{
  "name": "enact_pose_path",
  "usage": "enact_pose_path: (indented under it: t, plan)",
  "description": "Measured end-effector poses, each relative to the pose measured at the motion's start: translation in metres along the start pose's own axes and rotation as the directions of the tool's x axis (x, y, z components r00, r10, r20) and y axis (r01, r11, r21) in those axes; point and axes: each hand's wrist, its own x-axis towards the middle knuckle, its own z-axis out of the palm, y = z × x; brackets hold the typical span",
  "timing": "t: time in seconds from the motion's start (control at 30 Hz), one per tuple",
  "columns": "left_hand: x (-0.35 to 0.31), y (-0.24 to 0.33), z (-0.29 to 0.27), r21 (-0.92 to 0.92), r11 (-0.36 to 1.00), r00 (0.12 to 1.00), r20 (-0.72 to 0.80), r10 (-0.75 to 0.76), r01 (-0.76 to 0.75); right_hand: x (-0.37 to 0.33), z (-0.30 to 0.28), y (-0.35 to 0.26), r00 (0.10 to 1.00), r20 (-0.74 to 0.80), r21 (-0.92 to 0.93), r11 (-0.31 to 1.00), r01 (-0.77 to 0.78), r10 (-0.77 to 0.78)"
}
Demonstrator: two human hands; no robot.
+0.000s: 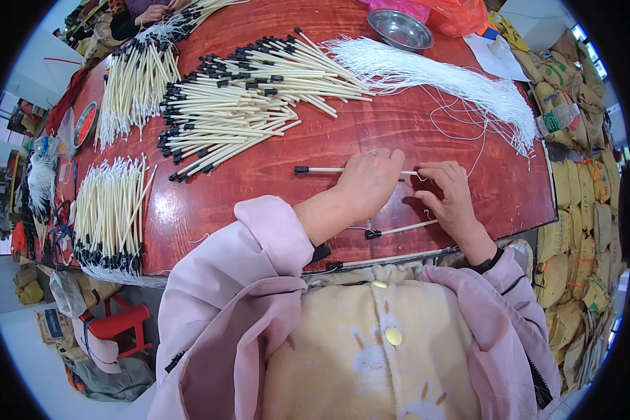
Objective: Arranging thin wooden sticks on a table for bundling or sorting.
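Note:
A cream stick point(323, 169) with a black end piece lies level above the red table. My left hand point(372, 180) is closed around its middle, palm down. At the stick's right end, my right hand point(446, 194) has curled fingers by the tip, where a thin white cord point(420, 176) loops; the thumb stands a little apart. Nearer to me, a second cream stick point(409, 227) with a black end piece lies below my hands, its right end reaching towards my right hand. A large pile of such sticks point(238, 105) spreads beyond my left hand.
A long hank of white cord point(455, 80) crosses the far right, beside a metal bowl point(400, 29). Stick bundles point(112, 210) lie at the left. Another person's hands point(154, 12) show at the far left. Sacks point(581, 224) stand right of the table; a red stool point(122, 322) is lower left.

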Motion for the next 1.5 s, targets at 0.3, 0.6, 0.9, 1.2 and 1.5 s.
enact_pose_path:
  t: [0.3,0.6,0.9,1.2,1.5]
  plan:
    - [-0.012,0.000,-0.007,-0.201,0.979,1.000,-0.009,-0.023,0.021,0.000,-0.003,-0.001,0.998,-0.054,0.035,0.999,0.024,-0.022]
    - [-0.023,-0.001,-0.022,-0.273,0.960,0.998,-0.017,-0.063,0.056,-0.001,-0.002,-0.022,0.994,-0.104,0.143,0.989,-0.029,0.045]
    - [-0.023,0.003,-0.024,-0.376,0.920,0.993,0.002,-0.116,0.108,-0.007,0.001,-0.017,0.983,-0.173,0.105,0.994,-0.037,0.055]
    - [-0.025,0.002,-0.024,-0.395,0.917,0.998,-0.006,-0.064,0.056,-0.007,0.007,-0.011,0.987,-0.159,0.038,0.999,0.040,-0.033]
    - [-0.026,0.003,-0.028,-0.407,0.911,0.997,-0.016,-0.073,0.060,0.003,0.002,-0.032,0.960,-0.279,0.063,0.998,0.000,0.017]
